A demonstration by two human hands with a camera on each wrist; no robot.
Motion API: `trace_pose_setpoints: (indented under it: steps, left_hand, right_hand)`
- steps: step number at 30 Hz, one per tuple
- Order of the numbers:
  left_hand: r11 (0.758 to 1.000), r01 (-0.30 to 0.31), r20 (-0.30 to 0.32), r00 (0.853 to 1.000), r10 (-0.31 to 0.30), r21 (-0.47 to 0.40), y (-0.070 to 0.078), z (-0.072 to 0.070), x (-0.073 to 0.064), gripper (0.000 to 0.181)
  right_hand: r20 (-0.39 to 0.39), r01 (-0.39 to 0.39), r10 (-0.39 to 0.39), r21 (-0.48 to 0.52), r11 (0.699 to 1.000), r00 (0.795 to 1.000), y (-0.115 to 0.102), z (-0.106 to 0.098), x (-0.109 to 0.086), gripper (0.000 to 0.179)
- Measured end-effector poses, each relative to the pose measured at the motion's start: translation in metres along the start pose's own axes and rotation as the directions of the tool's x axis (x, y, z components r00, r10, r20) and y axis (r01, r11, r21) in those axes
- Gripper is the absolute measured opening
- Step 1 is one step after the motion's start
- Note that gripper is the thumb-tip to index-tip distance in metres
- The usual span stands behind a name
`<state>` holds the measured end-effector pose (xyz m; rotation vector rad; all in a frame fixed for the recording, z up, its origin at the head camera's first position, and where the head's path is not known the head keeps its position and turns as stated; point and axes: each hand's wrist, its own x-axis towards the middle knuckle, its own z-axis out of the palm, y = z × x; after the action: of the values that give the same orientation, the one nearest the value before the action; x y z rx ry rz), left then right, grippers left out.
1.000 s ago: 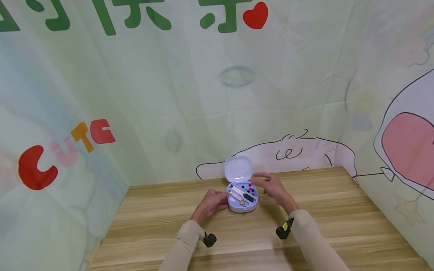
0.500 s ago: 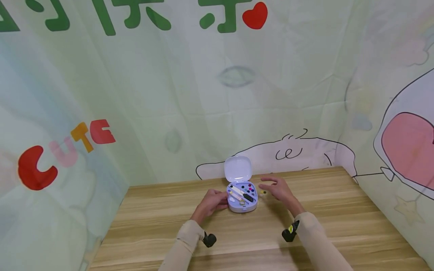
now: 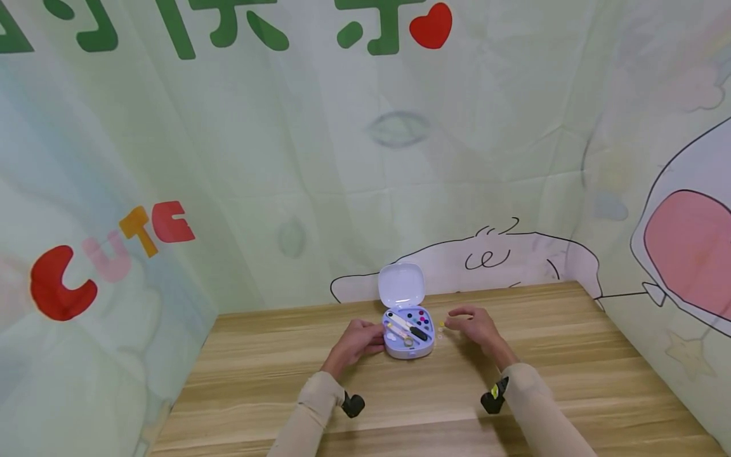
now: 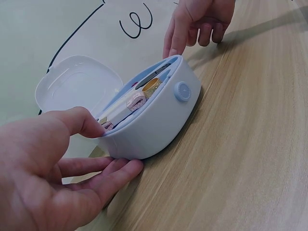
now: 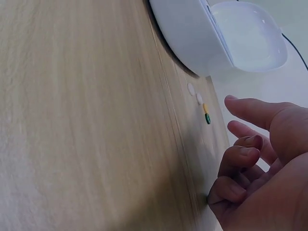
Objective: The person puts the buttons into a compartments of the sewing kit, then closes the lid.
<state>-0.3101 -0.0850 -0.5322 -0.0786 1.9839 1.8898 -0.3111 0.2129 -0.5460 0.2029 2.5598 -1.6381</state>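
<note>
your left grip (image 3: 355,341) pinches the open case (image 3: 396,353) — long axis up-frame, clasp (image 4: 182,91) toward frame bottom — your right grip (image 3: 475,326), fingers parted, holds nothing.

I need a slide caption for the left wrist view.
The left hand grips the side of an open pale box on a wood-grained table, with the right hand beyond it.

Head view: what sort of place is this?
Likely a staged indoor workspace, perhaps for recording: a wood-grain table, a creased cartoon-printed backdrop behind and beside it, and black wrist devices on the person.
</note>
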Motion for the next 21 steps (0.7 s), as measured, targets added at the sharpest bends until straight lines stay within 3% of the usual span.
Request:
trace_pose_setpoints:
  steps: [12,21]
  left_hand:
    - [1.000,0.001,0.003,1.000,-0.001,-0.011,0.002,0.000,-0.004,0.022]
    - [1.000,-0.018,0.016,1.000,0.018,-0.020,0.004,0.002,-0.005,0.023]
  right_hand:
    - [-0.015,-0.036,0.035,-0.113,0.993,0.999,0.001,0.005,0.001,0.031]
    - [-0.059,-0.050,0.037,-0.239,0.970,0.998,-0.002,0.011,0.000,0.023]
